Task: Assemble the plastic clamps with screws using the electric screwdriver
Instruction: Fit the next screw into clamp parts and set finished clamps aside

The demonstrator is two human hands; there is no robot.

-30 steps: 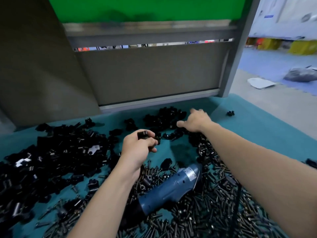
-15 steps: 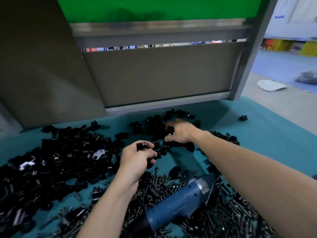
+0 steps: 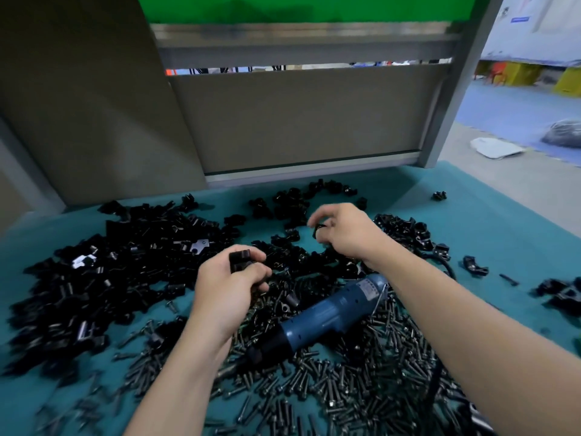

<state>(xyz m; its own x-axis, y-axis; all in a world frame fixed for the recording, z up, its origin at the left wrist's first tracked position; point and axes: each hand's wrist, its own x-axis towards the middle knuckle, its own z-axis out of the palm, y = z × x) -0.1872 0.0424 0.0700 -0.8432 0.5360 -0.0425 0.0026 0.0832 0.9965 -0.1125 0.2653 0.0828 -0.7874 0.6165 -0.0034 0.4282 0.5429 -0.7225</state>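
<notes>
Teal matting covers the workbench (image 3: pixel 490 234), backed by a grey partition panel (image 3: pixel 298 121) and a green board (image 3: pixel 283 7), as a worker sorts parts for clamp assembly. We see the left hand (image 3: pixel 226 291) curled round a black clamp half (image 3: pixel 240 258), thumb and fingers gripping it just above the bench. The right hand (image 3: pixel 349 234) hovers over the far heap (image 3: pixel 292 202), pinching a small black piece (image 3: pixel 318 230) between thumb and fingertips; we cannot tell whether it is the mating half. Between the forearms the electric screwdriver (image 3: pixel 323 316), blue-bodied with a black nose, lies untouched on its side, bedded on a spread of dark screws (image 3: pixel 361 391). A larger heap of clamp parts (image 3: pixel 110 278) lies to the left.

We judge the clamp halves light and stiff, moulded plastic with smooth faces that could slip or spring away if squeezed on the curved saddle. Our advice is to hold each by its flat outer sides, with the screw hole left clear and facing up. The screws look small, hard and ready to roll; we would take one by the shank, head uppermost. The screwdriver is by our reckoning the heaviest item here, rigid and easy to grip, best taken round the middle of the blue barrel, so that the nose can be steered down onto a screw head.
</notes>
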